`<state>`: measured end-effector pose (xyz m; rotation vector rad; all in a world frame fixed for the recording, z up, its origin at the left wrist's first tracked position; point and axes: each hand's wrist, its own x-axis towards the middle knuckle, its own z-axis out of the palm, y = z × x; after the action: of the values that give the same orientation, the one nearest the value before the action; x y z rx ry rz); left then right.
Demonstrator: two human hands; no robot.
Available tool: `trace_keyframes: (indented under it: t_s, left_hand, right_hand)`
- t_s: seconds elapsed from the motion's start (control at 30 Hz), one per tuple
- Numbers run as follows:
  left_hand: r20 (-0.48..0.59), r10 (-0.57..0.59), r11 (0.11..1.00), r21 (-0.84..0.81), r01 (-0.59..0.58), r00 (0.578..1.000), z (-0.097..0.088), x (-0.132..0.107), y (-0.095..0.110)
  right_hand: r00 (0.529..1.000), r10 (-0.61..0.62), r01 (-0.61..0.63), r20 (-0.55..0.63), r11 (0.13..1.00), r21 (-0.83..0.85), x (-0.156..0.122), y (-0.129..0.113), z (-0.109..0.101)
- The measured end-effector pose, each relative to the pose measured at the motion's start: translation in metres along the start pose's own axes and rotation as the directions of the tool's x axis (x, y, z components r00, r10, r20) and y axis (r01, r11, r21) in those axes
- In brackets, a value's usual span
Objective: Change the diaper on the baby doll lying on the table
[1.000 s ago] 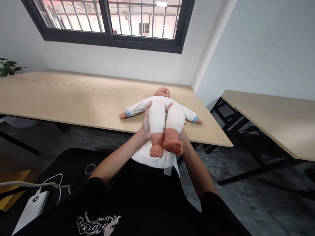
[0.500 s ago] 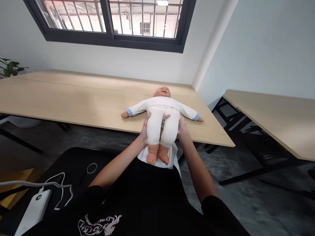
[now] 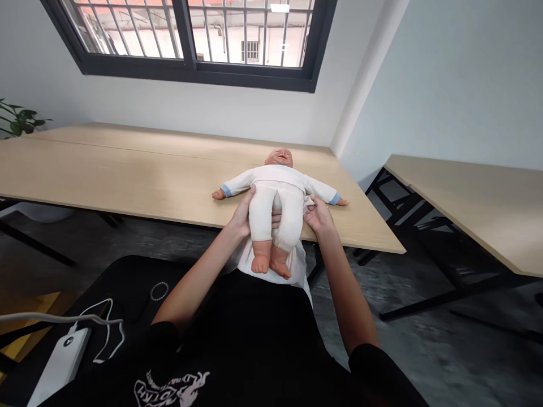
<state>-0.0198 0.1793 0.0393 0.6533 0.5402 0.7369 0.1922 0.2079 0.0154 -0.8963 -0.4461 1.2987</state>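
A baby doll in a white suit with blue cuffs lies on its back on the light wooden table, arms spread, legs hanging over the near edge. My left hand is wrapped round the doll's left-side thigh, fingers reaching between the legs. My right hand rests by the doll's other hip, fingers curled at the white cloth that lies under the doll and hangs off the table edge.
A second wooden table on a black frame stands to the right across a gap of grey floor. A barred window is above. A white power bank with cable sits at lower left. A plant is far left.
The doll's legs have come down from a raised position to hang over the table edge. My right hand has slid out from under the doll to its hip.
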Motion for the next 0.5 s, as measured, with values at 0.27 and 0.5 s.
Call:
trace_keyframes:
  t_s: [0.27,0.5]
  left_hand:
    - [-0.139,0.053,0.965,0.261,-0.015,0.989,-0.022,0.001,0.019]
    - [-0.067,0.397,0.890,0.273,-0.366,0.915,-0.038,0.038,0.038]
  right_hand:
    - [0.943,-0.318,0.269,-0.102,0.904,-0.333,0.010,-0.003,-0.035]
    - [0.813,-0.577,0.400,0.076,0.458,-0.794,0.020,-0.016,-0.073]
